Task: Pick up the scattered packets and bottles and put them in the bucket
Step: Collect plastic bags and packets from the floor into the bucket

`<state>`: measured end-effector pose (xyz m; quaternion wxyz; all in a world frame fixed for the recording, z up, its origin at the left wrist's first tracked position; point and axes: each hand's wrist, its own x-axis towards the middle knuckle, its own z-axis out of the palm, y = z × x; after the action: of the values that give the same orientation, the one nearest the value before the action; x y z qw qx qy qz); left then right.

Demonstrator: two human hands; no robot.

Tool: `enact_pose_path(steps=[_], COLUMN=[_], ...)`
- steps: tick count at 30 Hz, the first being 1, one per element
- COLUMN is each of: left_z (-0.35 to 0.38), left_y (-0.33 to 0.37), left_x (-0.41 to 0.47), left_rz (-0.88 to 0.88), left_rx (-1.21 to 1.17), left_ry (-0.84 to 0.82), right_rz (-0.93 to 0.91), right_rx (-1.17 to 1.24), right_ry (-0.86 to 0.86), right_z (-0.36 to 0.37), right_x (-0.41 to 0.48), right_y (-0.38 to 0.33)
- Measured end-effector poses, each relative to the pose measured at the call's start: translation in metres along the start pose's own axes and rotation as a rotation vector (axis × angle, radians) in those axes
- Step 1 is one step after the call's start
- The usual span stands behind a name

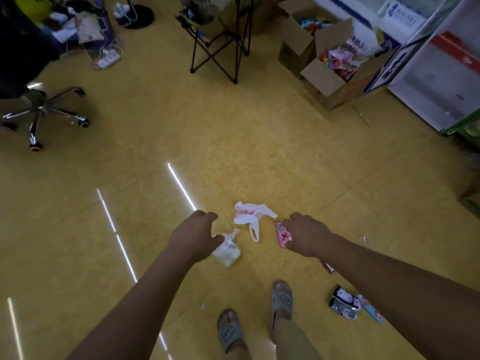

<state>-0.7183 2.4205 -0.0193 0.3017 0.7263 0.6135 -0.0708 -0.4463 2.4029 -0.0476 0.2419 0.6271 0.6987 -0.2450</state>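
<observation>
Floor litter. The left hand (197, 231), fingers loosely curled and empty, hangs over the knotted white bag (226, 253). The right hand (306, 236) curls beside the pink packet (282, 233); contact is not discernible. From the feet (281, 298), the carrier bag (248, 215) lies at 12 o'clock and the foil packet (342, 304) at 3 o'clock. All look light, limp and slippery: pinch a fold or knot. The cardboard boxes (324, 81) stand well apart. No bucket is in view.

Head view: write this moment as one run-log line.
left hand near knotted bag | right hand at pink packet, grip unclear | bucket unseen
</observation>
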Motion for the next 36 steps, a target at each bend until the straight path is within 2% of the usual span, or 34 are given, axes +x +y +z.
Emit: enact_pose_path(steps=[11,20,29,36], left_z=[0.099,0.243,0.380,0.463], left_y=[-0.009,-0.034,-0.085,-0.116], left_x=[0.091,0.185,0.264,0.314], left_rz=[-0.095,-0.177,-0.248,-0.282], left_rx=[-0.037,-0.032,0.012,0.037], left_ry=[-0.125,-0.257,-0.337,-0.401], right_rz=[-0.095,-0.232,-0.263,-0.258], right_rx=[-0.007,-0.122,-0.097,-0.084], right_ry=[-0.119,-0.212,-0.276,-0.265], right_z=[0.056,0.147,0.256,0.311], right_x=[0.120,0.248,0.364,0.425], right_y=[0.037,0.061,0.063,0.060])
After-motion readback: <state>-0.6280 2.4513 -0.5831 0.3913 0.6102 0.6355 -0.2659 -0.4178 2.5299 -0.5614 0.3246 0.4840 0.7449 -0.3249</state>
